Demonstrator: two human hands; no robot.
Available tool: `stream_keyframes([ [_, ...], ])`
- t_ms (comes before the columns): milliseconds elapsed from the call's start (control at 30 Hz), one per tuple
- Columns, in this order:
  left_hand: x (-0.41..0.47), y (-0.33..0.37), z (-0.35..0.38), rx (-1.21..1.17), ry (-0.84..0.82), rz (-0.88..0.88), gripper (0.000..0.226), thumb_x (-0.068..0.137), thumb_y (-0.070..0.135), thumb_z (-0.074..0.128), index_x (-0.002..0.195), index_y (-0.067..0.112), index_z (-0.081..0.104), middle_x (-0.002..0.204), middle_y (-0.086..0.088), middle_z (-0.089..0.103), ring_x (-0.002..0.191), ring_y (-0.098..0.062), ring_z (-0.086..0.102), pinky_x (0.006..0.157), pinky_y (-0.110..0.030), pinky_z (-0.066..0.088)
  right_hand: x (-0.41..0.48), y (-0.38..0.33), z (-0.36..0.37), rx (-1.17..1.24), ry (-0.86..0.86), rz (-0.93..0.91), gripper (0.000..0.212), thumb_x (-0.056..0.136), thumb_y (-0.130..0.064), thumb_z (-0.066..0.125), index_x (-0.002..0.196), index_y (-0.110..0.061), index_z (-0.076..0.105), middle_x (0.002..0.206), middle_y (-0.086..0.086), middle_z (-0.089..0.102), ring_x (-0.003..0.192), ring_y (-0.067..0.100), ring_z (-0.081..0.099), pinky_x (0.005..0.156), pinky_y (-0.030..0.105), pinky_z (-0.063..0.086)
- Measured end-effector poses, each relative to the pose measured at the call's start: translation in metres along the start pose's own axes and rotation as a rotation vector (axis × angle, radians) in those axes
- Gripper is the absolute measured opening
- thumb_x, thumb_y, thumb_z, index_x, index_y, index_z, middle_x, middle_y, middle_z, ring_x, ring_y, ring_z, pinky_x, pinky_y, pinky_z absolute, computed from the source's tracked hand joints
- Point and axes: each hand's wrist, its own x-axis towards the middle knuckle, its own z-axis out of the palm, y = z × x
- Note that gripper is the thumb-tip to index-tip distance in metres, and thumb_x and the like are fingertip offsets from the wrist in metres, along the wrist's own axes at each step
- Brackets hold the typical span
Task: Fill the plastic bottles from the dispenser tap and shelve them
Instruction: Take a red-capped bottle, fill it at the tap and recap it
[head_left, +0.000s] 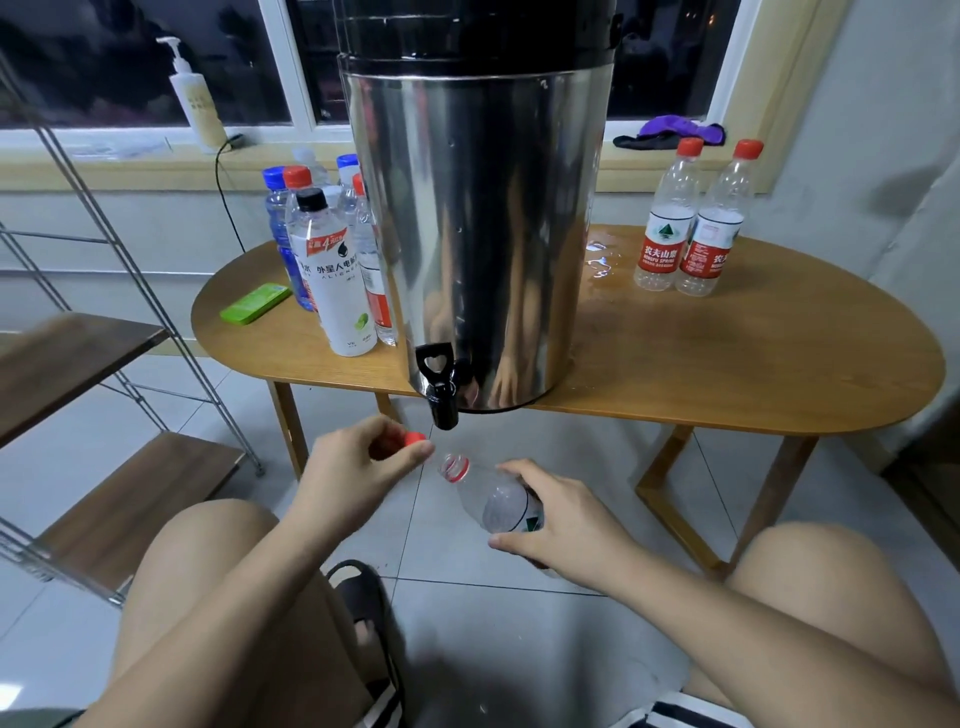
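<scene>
An oval wooden surface (727, 364) is standing under a window, and a tall stainless steel dispenser (478, 234) is sitting at the middle of its near edge, the base slightly overhanging that edge. A metal-framed shelf rack with wooden boards (104, 493) is standing on the floor off the left end of the surface.

The person's right hand (561, 519) is gripping a clear plastic bottle (493, 499) round its body, fingers and thumb curled about it. The bottle is hanging in the air in front of the near edge, over the floor tiles, tilted so that its uncapped mouth is pointing up and left. The mouth is sitting just below the dispenser's spout and apart from it. The left hand (358, 462) is hovering just left of the bottle's mouth, pinching a red cap (413, 439) between thumb and fingers.

A cluster of capped bottles (332, 270) is standing on the left part of the surface, close against the dispenser's side, the front one bearing a white label and a black cap. Two capped red-label bottles (670, 218) are standing side by side, touching, near the far right edge. A small puddle (602, 260) is lying between them and the dispenser. A green pack (255, 304) is lying flat near the left edge. The black tap (441, 384) is jutting from the dispenser's base past the near edge.
</scene>
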Motion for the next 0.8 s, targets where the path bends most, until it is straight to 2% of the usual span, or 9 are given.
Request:
stream_keyframes([
  [100, 0.028, -0.012, -0.014, 0.04, 0.07, 0.0, 0.021, 0.093, 0.052, 0.082, 0.103, 0.034, 0.079, 0.088, 0.017, 0.075, 0.083, 0.001, 0.069, 0.076, -0.034, 0.059, 0.003, -0.007, 0.005, 0.11, 0.012, 0.027, 0.072, 0.079, -0.048, 0.093, 0.136, -0.051, 0.049, 0.121, -0.015, 0.071, 0.102, 0.013, 0.072, 0.087, 0.026, 0.059],
  [167, 0.049, -0.019, -0.022, 0.062, 0.128, 0.011, 0.021, 0.093, 0.047, 0.082, 0.11, 0.034, 0.08, 0.096, 0.016, 0.075, 0.086, -0.003, 0.069, 0.08, -0.038, 0.06, 0.006, -0.012, 0.009, 0.148, 0.017, 0.029, 0.072, 0.079, -0.048, 0.093, 0.135, -0.05, 0.049, 0.122, -0.017, 0.071, 0.105, 0.01, 0.072, 0.09, 0.028, 0.06],
  [300, 0.083, -0.031, -0.021, 0.17, 0.183, 0.03, 0.034, 0.095, 0.046, 0.082, 0.123, 0.026, 0.079, 0.104, 0.008, 0.069, 0.087, -0.012, 0.065, 0.072, -0.032, 0.048, 0.013, -0.019, 0.015, 0.175, 0.026, 0.026, 0.07, 0.078, -0.05, 0.093, 0.132, -0.047, 0.048, 0.12, -0.025, 0.068, 0.108, 0.002, 0.067, 0.093, 0.023, 0.055],
  [400, 0.098, -0.035, -0.012, 0.216, 0.161, 0.018, 0.034, 0.097, 0.039, 0.08, 0.128, 0.024, 0.078, 0.109, 0.004, 0.065, 0.092, -0.016, 0.063, 0.077, -0.031, 0.043, 0.017, -0.022, 0.018, 0.2, 0.031, 0.03, 0.069, 0.079, -0.052, 0.092, 0.131, -0.048, 0.047, 0.122, -0.024, 0.068, 0.109, 0.001, 0.067, 0.089, 0.018, 0.052],
  [567, 0.108, -0.036, -0.004, 0.236, 0.152, 0.022, 0.034, 0.101, 0.038, 0.076, 0.133, 0.029, 0.075, 0.109, 0.007, 0.059, 0.114, -0.027, 0.06, 0.085, -0.038, 0.049, 0.02, -0.025, 0.022, 0.264, 0.023, 0.041, 0.074, 0.078, -0.059, 0.09, 0.135, -0.052, 0.045, 0.134, -0.018, 0.067, 0.119, 0.004, 0.065, 0.1, 0.03, 0.056],
  [700, 0.099, -0.032, -0.005, 0.155, 0.177, 0.006, 0.042, 0.097, 0.041, 0.079, 0.137, 0.028, 0.071, 0.115, 0.007, 0.061, 0.115, -0.026, 0.062, 0.095, -0.047, 0.057, 0.022, -0.029, 0.023, 0.278, 0.036, 0.03, 0.073, 0.079, -0.056, 0.091, 0.135, -0.049, 0.046, 0.132, -0.019, 0.067, 0.119, 0.003, 0.064, 0.101, 0.028, 0.055],
  [800, 0.079, -0.014, -0.01, 0.08, 0.293, 0.064, 0.029, 0.1, 0.037, 0.076, 0.127, 0.028, 0.072, 0.113, 0.01, 0.067, 0.108, -0.015, 0.063, 0.093, -0.041, 0.055, 0.023, -0.029, 0.025, 0.285, 0.023, 0.037, 0.071, 0.079, -0.056, 0.091, 0.134, -0.049, 0.046, 0.131, -0.019, 0.067, 0.116, 0.003, 0.066, 0.099, 0.027, 0.056],
])
